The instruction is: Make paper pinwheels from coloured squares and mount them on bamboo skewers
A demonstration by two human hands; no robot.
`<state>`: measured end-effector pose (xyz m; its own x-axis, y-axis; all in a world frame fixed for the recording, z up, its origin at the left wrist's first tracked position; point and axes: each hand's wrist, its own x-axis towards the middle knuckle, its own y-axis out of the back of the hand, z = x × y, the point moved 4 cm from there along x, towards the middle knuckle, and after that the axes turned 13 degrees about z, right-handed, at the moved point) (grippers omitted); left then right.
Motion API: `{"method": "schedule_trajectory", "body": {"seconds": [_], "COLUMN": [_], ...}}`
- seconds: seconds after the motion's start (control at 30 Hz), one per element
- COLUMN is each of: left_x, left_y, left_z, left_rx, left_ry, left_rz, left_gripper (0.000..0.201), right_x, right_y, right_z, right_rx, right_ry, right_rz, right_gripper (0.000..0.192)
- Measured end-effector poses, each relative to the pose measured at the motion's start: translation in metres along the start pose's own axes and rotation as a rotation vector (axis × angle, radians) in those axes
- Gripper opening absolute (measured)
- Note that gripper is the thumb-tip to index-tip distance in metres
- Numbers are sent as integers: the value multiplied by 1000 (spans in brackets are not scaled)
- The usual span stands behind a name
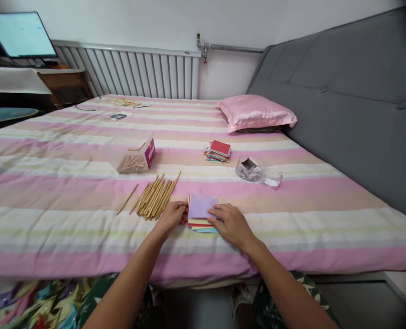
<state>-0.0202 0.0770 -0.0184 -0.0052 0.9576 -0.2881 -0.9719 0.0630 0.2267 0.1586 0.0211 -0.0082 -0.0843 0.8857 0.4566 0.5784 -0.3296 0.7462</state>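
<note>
From the head view, my left hand pinches the left edge of a small stack of coloured paper squares near the bed's front edge; my right hand lies flat on its right side, fingers spread; the lilac top sheet looks unfolded, so I judge folding barely begun; the wooden sticks just left lie loose; a second paper pile waits further back.

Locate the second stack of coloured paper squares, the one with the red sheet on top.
In the head view, the red-topped stack lies on the striped bedspread, right of centre, below the pink pillow and left of the clear plastic bag, well beyond both hands.
</note>
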Motion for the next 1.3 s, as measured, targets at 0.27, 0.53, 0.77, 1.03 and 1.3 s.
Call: {"method": "schedule_trajectory", "body": {"seconds": [0.27,0.53,0.77,1.03,1.3], "left_x": [-14,-12,-14,-13,-8], "left_y": [-4,-20,-30,-3,4], "left_z": [2,-8,-8,12,11], "left_rx": [-150,-213,-318,-467,-446], "left_ry": [100,86,53,-27,-51], "left_rz": [55,37,11,57,149], "left_gripper": [13,37,42,48,54], "right_x": [6,7,9,3,2], "right_y": [4,3,15,44,47], "right_z": [23,39,42,65,70], "right_rx": [181,308,381,423,359], "right_ry": [-347,-512,-544,-561,-655], "right_rz": [124,256,473,926,873], "right_gripper": [34,28,36,37,37]}}
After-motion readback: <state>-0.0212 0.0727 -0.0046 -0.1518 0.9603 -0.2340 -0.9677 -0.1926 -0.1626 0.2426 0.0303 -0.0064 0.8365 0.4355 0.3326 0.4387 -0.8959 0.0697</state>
